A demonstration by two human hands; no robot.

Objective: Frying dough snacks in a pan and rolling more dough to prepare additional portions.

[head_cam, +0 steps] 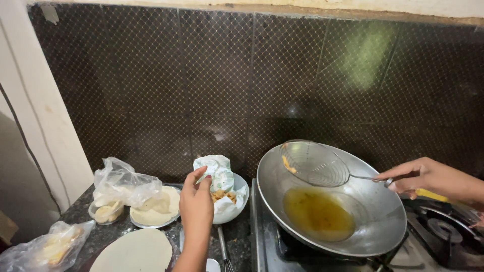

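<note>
My right hand (428, 177) grips the yellow handle of a wire skimmer (315, 163), whose basket rests tilted against the far wall of a steel wok (383, 211). A small fried bit clings to the skimmer's left rim. Amber oil (317, 214) pools in the wok's bottom. My left hand (196, 201) is raised beside a white bowl (241, 199) lined with paper towel (218, 168) and holding fried pieces (224, 195). Its fingers pinch together at the paper's edge; whether they hold anything I cannot tell.
A plate of thin raw discs (159, 211) under a plastic bag (123, 184) sits left of the bowl. One disc (133, 252) lies at the front. A small container (106, 211) and a bagged packet (50, 247) stand on the dark counter. A stove burner (446, 229) lies right.
</note>
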